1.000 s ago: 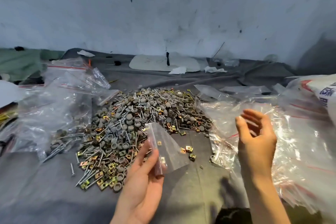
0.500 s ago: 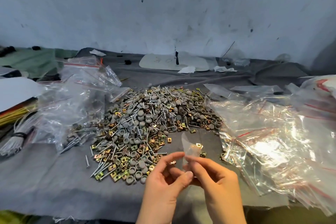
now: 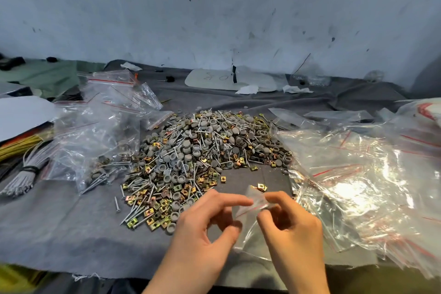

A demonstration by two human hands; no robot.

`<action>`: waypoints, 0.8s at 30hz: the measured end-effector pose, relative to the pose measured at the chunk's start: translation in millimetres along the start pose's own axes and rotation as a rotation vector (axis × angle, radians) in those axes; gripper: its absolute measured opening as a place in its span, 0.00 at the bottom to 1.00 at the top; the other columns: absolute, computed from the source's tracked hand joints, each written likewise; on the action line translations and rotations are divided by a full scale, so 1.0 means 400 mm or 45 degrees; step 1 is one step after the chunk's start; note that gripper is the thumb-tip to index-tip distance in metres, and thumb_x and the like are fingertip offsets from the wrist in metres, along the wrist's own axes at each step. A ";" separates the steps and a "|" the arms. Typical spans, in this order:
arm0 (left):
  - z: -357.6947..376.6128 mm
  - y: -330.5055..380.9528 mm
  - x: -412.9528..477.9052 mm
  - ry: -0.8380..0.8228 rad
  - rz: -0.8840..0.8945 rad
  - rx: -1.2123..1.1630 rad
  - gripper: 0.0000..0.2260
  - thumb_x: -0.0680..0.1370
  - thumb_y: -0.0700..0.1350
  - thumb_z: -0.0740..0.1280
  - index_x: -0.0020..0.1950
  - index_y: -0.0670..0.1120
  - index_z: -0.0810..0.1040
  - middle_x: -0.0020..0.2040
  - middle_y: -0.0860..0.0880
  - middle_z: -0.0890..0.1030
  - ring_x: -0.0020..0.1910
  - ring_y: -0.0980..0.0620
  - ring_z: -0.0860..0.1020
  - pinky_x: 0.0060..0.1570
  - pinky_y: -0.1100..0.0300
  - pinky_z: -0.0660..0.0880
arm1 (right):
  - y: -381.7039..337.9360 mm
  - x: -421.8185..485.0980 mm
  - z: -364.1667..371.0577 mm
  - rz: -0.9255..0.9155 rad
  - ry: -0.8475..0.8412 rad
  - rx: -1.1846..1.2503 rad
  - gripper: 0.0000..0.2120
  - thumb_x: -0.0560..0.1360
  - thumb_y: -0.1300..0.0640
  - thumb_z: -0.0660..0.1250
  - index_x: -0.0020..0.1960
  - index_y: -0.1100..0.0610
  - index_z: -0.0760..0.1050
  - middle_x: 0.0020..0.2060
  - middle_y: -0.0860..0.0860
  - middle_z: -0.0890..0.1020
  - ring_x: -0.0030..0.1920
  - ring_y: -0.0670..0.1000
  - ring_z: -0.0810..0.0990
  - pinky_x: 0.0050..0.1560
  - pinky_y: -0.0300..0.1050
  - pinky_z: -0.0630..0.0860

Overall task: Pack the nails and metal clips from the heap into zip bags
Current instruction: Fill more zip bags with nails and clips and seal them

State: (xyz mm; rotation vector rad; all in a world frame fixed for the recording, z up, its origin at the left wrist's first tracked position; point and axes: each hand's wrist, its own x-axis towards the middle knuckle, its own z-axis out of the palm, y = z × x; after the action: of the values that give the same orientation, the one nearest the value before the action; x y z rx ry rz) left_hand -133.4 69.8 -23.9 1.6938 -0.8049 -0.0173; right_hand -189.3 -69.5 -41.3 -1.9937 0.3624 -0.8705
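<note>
Grey cloth covered the bench, with a slumped pile of empty zip bags at right, its edge meeting the central heap of nails, grey caps and brass clips. In front of the heap, left hand and right hand sat close together, each pinching the red-striped mouth of one small zip bag. One loose brass clip lay just beyond the bag's top.

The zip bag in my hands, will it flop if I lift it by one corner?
Probably floppy: the zip bag is thin clear film, creasing where the left hand and right hand pinch it. Likely very light, and its glossy surface may be slippery.
</note>
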 end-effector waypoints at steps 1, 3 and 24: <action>-0.007 0.003 0.004 -0.054 0.073 0.101 0.21 0.70 0.39 0.68 0.54 0.64 0.80 0.39 0.57 0.74 0.40 0.57 0.75 0.44 0.68 0.71 | 0.002 0.002 -0.002 -0.032 -0.030 -0.070 0.16 0.67 0.66 0.72 0.38 0.44 0.77 0.25 0.46 0.72 0.26 0.45 0.69 0.29 0.35 0.65; -0.019 0.008 0.012 -0.190 0.178 0.257 0.22 0.71 0.37 0.68 0.56 0.62 0.78 0.41 0.57 0.72 0.40 0.56 0.75 0.44 0.70 0.70 | -0.001 0.004 -0.005 -0.080 -0.114 -0.071 0.18 0.68 0.64 0.74 0.47 0.42 0.76 0.33 0.45 0.76 0.30 0.47 0.74 0.32 0.38 0.72; -0.014 -0.155 0.110 -0.187 -0.557 -0.803 0.14 0.77 0.41 0.63 0.34 0.45 0.83 0.47 0.37 0.73 0.42 0.44 0.71 0.44 0.55 0.71 | 0.105 0.177 -0.020 0.608 -0.697 0.943 0.14 0.69 0.53 0.71 0.52 0.59 0.81 0.32 0.54 0.78 0.28 0.48 0.73 0.29 0.38 0.70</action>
State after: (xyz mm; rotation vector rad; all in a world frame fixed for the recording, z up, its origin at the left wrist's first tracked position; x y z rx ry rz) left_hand -66.9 55.7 -58.6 1.2368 -0.4485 -0.6386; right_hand -141.3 -136.8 -42.6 -1.2878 0.1480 -0.0940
